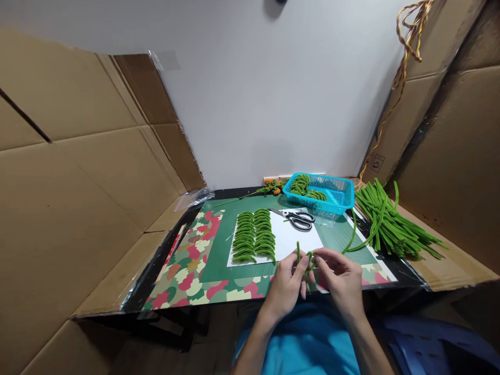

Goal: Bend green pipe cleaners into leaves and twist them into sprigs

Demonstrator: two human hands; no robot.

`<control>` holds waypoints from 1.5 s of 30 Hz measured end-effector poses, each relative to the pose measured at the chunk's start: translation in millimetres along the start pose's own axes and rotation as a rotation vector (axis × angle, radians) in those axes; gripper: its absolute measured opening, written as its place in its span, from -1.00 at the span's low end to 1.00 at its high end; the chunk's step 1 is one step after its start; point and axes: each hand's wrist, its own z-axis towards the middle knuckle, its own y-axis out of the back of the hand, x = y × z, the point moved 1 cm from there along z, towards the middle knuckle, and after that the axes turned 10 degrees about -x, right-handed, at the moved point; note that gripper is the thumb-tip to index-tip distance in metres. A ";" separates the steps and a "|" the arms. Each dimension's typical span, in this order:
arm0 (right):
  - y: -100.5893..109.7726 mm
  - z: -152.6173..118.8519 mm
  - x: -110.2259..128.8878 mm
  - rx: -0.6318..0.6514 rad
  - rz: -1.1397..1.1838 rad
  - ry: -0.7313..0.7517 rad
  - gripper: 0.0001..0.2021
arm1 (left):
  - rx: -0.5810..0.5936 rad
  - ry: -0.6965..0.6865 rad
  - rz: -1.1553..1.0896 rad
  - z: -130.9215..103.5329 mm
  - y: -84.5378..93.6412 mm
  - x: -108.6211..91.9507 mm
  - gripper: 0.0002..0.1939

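Note:
Between my two hands is a green pipe cleaner (298,251), bent into a small loop, with one end sticking up. My left hand (288,284) pinches it between thumb and fingers. My right hand (340,273) grips the same piece from the other side, fingertips close to the left thumb. Part of the bend is hidden by the fingers. Left of my hands, curved green pipe-cleaner pieces (253,235) lie in two columns on a white sheet (281,240). Scissors with black handles (300,221) rest on the sheet, blades pointing left.
A turquoise basket (344,195) holding bent green pieces stands at the back. On the right lies a big bundle of straight green pipe cleaners (390,224). Orange flowers on a green stem (273,186) lie by the wall. Cardboard panels (97,182) flank the table.

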 end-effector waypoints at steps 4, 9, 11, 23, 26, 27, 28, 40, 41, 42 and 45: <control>2.3 -0.1 0.4 0.085 -0.033 0.040 -0.85 | 0.016 -0.002 0.019 -1.3 -0.2 -0.1 -0.58; 3.2 1.1 -0.3 0.133 -0.019 0.044 -0.85 | -0.007 0.007 0.058 -0.3 -0.2 -0.5 -0.56; 3.1 1.2 -0.8 0.109 -0.028 0.041 -0.86 | -0.024 0.001 0.107 0.6 -0.4 -1.5 -0.54; 0.2 0.9 -0.1 0.085 0.017 0.009 -0.66 | -0.070 0.037 0.008 5.2 1.7 5.2 -0.57; -0.5 0.8 -1.2 0.110 0.005 -0.003 -0.69 | -0.066 0.050 -0.079 6.9 2.5 6.2 -0.58; -0.1 0.5 -1.3 0.114 0.005 -0.007 -0.69 | -0.062 0.048 -0.079 7.1 2.8 6.2 -0.59; 0.6 0.2 -1.2 0.113 0.009 -0.009 -0.67 | -0.058 0.042 -0.066 7.0 3.1 6.1 -0.59; -0.5 -0.5 3.9 0.103 -0.033 -0.006 -0.71 | -0.061 0.076 -0.108 7.1 2.5 -1.0 -0.65; -0.8 -0.5 3.9 0.101 -0.039 -0.007 -0.72 | -0.064 0.082 -0.137 6.8 2.8 -0.9 -0.65; -1.0 -0.6 3.9 0.103 -0.044 -0.008 -0.74 | -0.067 0.086 -0.160 6.5 3.1 -0.5 -0.65; -1.0 -0.5 3.8 0.120 -0.050 -0.001 -0.78 | -0.070 0.092 -0.154 5.6 3.8 2.5 -0.66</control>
